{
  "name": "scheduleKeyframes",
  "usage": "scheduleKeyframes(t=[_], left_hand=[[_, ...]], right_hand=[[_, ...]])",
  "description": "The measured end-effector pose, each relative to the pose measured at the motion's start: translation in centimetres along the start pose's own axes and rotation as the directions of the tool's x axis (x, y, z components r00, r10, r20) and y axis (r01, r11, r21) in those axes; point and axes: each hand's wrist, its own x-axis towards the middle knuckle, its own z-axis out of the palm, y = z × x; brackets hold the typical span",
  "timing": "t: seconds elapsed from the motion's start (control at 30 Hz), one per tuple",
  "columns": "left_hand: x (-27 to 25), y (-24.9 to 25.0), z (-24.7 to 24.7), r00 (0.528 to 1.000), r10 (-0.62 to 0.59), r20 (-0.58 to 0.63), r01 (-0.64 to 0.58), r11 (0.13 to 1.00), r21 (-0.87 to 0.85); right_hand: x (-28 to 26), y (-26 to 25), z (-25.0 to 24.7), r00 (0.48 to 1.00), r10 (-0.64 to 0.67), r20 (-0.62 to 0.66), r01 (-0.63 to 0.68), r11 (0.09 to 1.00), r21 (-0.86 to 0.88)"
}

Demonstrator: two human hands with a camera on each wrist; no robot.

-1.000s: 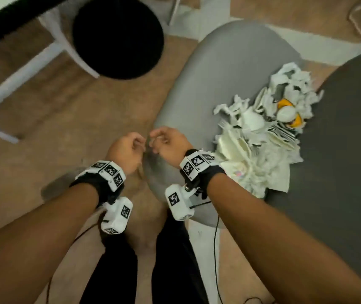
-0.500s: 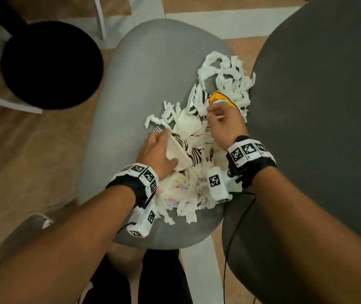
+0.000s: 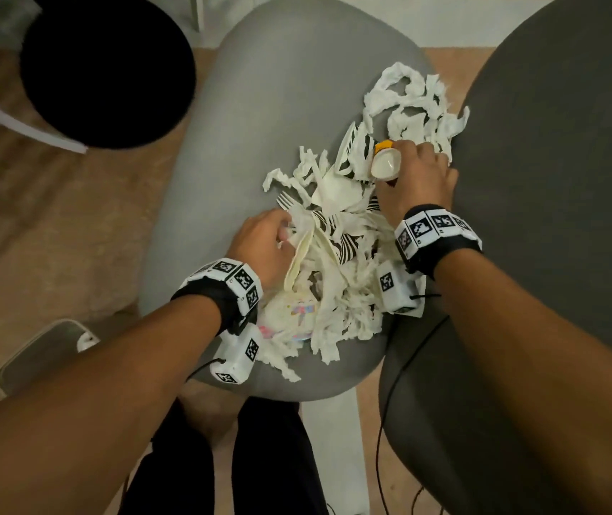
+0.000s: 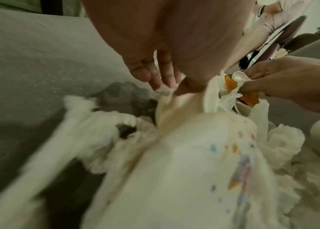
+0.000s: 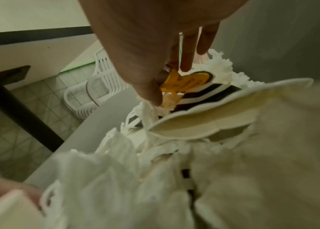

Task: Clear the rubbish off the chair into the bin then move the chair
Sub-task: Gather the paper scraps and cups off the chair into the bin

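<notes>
Hands have gone from hovering off the chair point(image 3: 200, 187) edge into the rubbish point(image 3: 337, 276) on its seat. Right hand point(image 3: 414, 180) grips a small yellow cup point(image 3: 384, 163); left hand point(image 3: 263, 241) pinches paper shreds. Bin point(image 3: 107, 65) sits beyond the seat's left edge, bare floor point(image 3: 55, 232) between.

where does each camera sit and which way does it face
Head: on the head, facing down at the chair, rubbish and bin; both forearms and legs show.
Left wrist: along the left hand into the rubbish.
Right wrist: along the right hand toward the yellow wrapper.
All share the rubbish; the wrapper too.
</notes>
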Motion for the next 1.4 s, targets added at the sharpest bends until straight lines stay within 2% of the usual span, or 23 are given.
scheduleKeyframes(t=[0.07, 0.2, 0.3, 0.37, 0.5, 0.63, 0.73, 0.83, 0.9, 1.0, 1.1, 1.23, 1.33, 1.4], left_hand=[[0.0, 0.0, -0.2, 0.999, -0.019, -0.028, 0.018, 1.0, -0.02], [-0.8, 0.8, -0.3, 0.99, 0.041, -0.138, -0.045, 0.999, -0.028], [-1.9, 1.6, 0.4, 0.996, 0.076, 0.037, -0.08, 0.989, 0.125], [-2.5, 1.5, 0.9, 0.991, 0.109, 0.077, -0.121, 0.979, 0.162], [-3.0, 0.6, -0.1, 0.994, 0.039, -0.104, -0.046, 0.997, -0.065], [-3.5, -0.9, -2.9, 0.957, 0.019, -0.291, -0.07, 0.984, -0.166], [-4.0, -3.0, -5.1, 0.908, -0.075, -0.412, -0.054, 0.955, -0.293], [-5.0, -5.6, -6.8, 0.855, -0.205, -0.477, -0.003, 0.917, -0.399], [-6.0, -7.4, -7.7, 0.805, -0.3, -0.512, 0.036, 0.886, -0.462], [-8.5, -11.1, -8.8, 0.724, -0.389, -0.57, 0.04, 0.848, -0.528], [-12.1, -16.3, -9.9, 0.667, -0.448, -0.595, 0.086, 0.84, -0.536], [-17.6, -24.3, -11.2, 0.58, -0.583, -0.569, 0.229, 0.787, -0.573], [-22.0, -30.9, -11.3, 0.498, -0.705, -0.506, 0.411, 0.705, -0.577], [-24.6, -35.2, -11.0, 0.423, -0.772, -0.475, 0.45, 0.634, -0.63]], right_hand=[[-0.6, -0.6, -0.4, 1.0, -0.002, -0.029, 0.003, 1.0, 0.023], [-1.8, -1.7, -1.2, 0.998, -0.013, -0.061, 0.018, 0.996, 0.085], [-2.8, -2.3, -1.2, 0.998, -0.037, -0.051, 0.043, 0.993, 0.113], [-3.6, -3.1, -1.0, 0.997, -0.07, -0.016, 0.072, 0.986, 0.15], [-5.7, -5.5, -0.6, 0.979, -0.204, 0.021, 0.193, 0.949, 0.25], [-7.7, -9.2, 0.0, 0.955, -0.293, 0.038, 0.265, 0.908, 0.326], [-8.8, -12.4, 0.6, 0.949, -0.314, 0.035, 0.274, 0.873, 0.404], [-9.9, -15.7, 1.2, 0.94, -0.34, 0.023, 0.294, 0.844, 0.45], [-10.8, -17.9, 1.6, 0.927, -0.375, 0.013, 0.326, 0.821, 0.469], [-13.0, -21.7, 2.7, 0.898, -0.434, 0.068, 0.343, 0.789, 0.509], [-16.5, -26.3, 5.0, 0.843, -0.511, 0.167, 0.36, 0.767, 0.531], [-22.4, -32.9, 9.9, 0.736, -0.57, 0.365, 0.331, 0.774, 0.54], [-26.7, -36.9, 14.0, 0.639, -0.563, 0.523, 0.304, 0.81, 0.501], [-29.1, -39.0, 16.6, 0.612, -0.524, 0.593, 0.282, 0.844, 0.455]])
